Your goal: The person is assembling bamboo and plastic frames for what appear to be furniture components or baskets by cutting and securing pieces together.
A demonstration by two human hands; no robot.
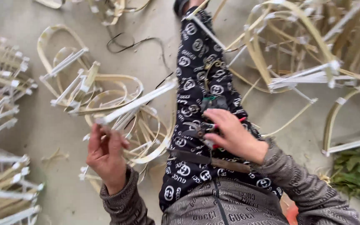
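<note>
1. We see our left hand (105, 155) raised left of our outstretched leg (196, 83), fingers curled shut, back of the hand toward us.
2. Our right hand (230, 134) rests on that leg, palm down, fingers closed.
3. Both forearms, in grey sleeves, angle inward toward the leg.

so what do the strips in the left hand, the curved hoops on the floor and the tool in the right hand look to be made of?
Strips in the left hand: pale, matte, flat and straight, probably split bamboo or cane.
Curved hoops: the same tan material bent into loops, ends wrapped in white, likely tape.
Tool in the right hand: dark dull metal jaws with a red handle showing, maybe plastic grips.
</note>
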